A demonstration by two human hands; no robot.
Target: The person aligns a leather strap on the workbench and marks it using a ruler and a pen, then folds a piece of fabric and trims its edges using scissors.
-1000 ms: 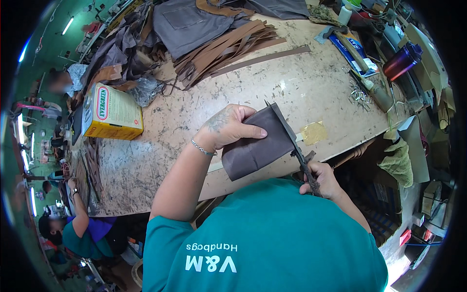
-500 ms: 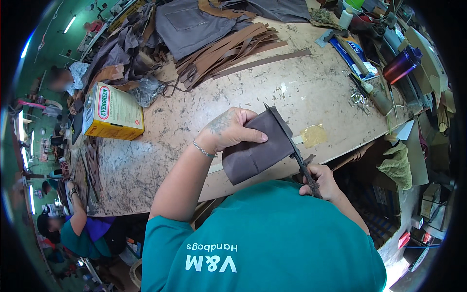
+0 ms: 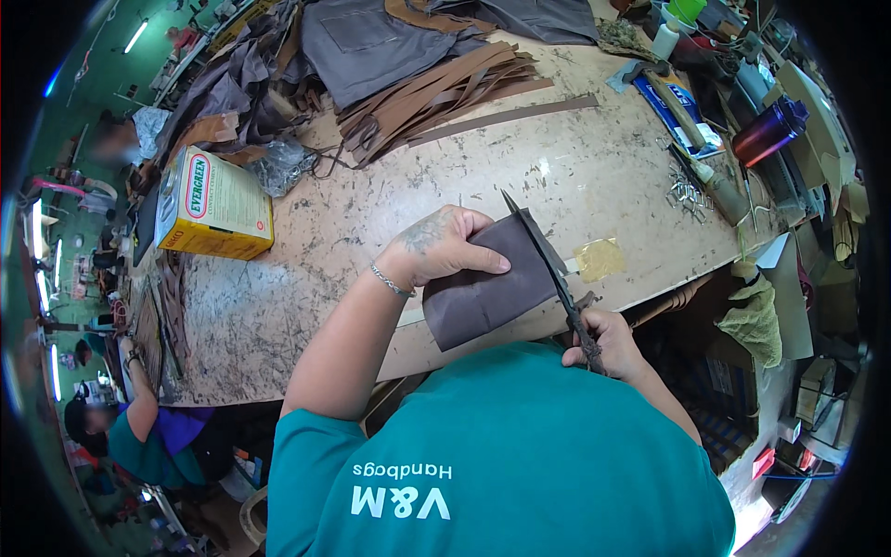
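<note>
My left hand [image 3: 455,246] pinches a dark brown leather piece [image 3: 483,292] near its far edge, thumb on top and fingers underneath. The piece is held over the near part of the worktable [image 3: 353,218]. Long dark scissors [image 3: 557,278] lie along the right side of the leather, their pointed tip reaching past its far edge. A narrow sliver of leather shows to the right of the blades. Around the scissors' handles my right hand [image 3: 613,343] is closed, close to the table's near edge.
At the left stands a yellow and white metal can [image 3: 218,204], beside a crumpled clear plastic bag [image 3: 283,167]. Brown leather strips [image 3: 436,97] are heaped at the back. A tape patch [image 3: 599,260] lies right of the scissors; small metal pieces [image 3: 689,197] lie farther right. Another person [image 3: 153,436] works at left.
The scissors have shifted slightly, and their tip now sticks out farther past the leather. Less leather shows to the right of the blades. My left hand keeps its hold.
</note>
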